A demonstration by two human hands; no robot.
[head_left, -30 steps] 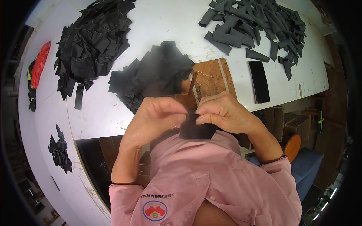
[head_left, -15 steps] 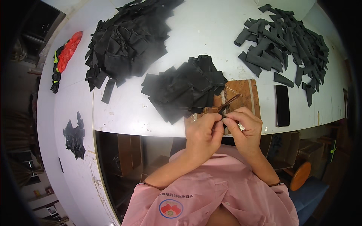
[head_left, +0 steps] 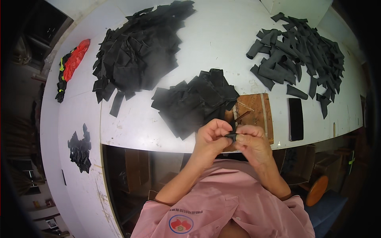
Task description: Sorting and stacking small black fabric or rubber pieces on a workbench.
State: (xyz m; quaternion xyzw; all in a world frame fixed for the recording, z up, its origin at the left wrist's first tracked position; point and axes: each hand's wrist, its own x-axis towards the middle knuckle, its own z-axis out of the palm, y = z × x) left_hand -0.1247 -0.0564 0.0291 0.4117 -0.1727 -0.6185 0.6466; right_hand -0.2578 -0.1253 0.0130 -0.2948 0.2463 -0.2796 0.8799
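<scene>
A small black fabric piece (head_left: 231,136) is pinched between the fingertips of my left hand (head_left: 210,137) and my right hand (head_left: 254,143), close to the table's front edge. Both hands are closed on it, fingers bent and thumbs toward each other. Just beyond them lies a worn wooden board (head_left: 261,115), partly covered by my hands. A thin brown stick-like tool (head_left: 242,116) slants up over the board; its lower end is hidden at my fingers. Left of the board, a pile of flat black fabric pieces (head_left: 190,103) overlaps the board's edge.
A larger heap of black fabric pieces (head_left: 139,55) spreads at the far left. Narrow, tube-like dark pieces (head_left: 301,55) are heaped at the far right. A black phone (head_left: 295,119) lies right of the board. A red plastic bag (head_left: 77,59) and a small black pile (head_left: 80,150) sit on the left tabletop.
My hands have turned, and the black piece now shows more plainly between their fingertips. The table and its piles appear slightly lower in the picture.
</scene>
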